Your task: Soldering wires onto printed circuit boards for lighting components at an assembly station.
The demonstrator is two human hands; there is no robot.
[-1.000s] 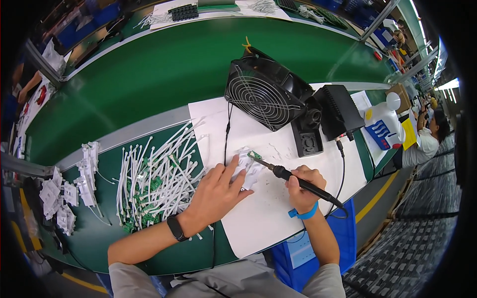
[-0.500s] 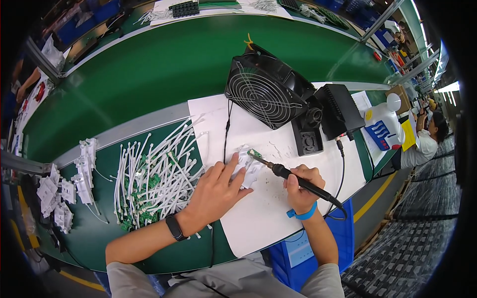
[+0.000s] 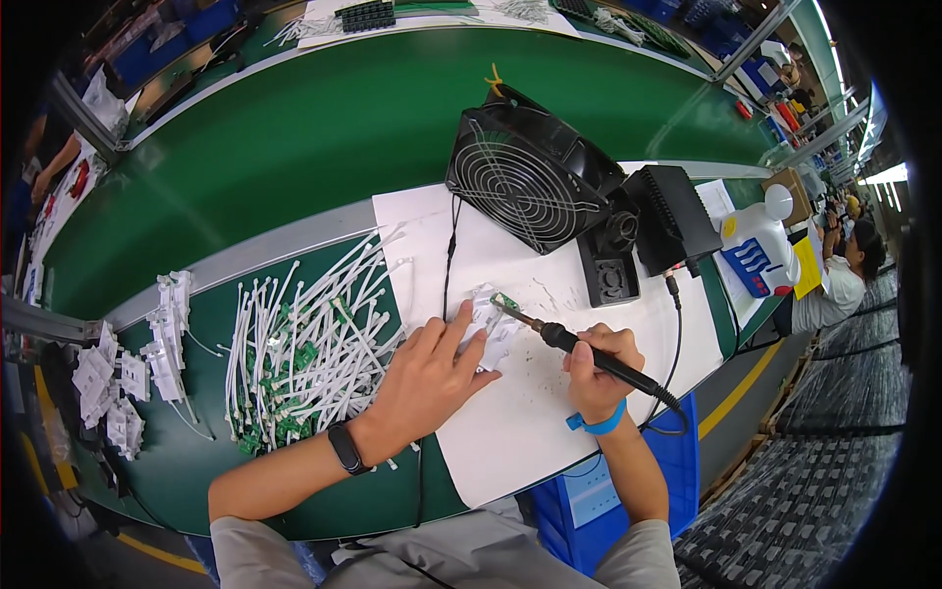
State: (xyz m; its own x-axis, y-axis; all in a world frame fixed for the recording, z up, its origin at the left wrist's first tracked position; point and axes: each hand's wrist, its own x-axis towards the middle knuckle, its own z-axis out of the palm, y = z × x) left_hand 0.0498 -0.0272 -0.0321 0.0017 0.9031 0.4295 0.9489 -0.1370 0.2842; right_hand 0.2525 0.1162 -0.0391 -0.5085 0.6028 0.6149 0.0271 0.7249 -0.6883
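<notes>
A small white plastic part lies on the white sheet, with a small green circuit board at its far end. My left hand holds the part against the sheet, its thumb and fingers around the near side, partly hiding it. My right hand grips the black handle of a soldering iron. Its metal tip reaches the circuit board; whether it touches is too small to tell. Left of my left hand lies a heap of white cables with green boards.
A black fan with a wire guard stands beyond the part, beside a soldering iron stand and a black box. White plastic parts lie at the left. A white bottle stands right. A blue bin sits below the table edge.
</notes>
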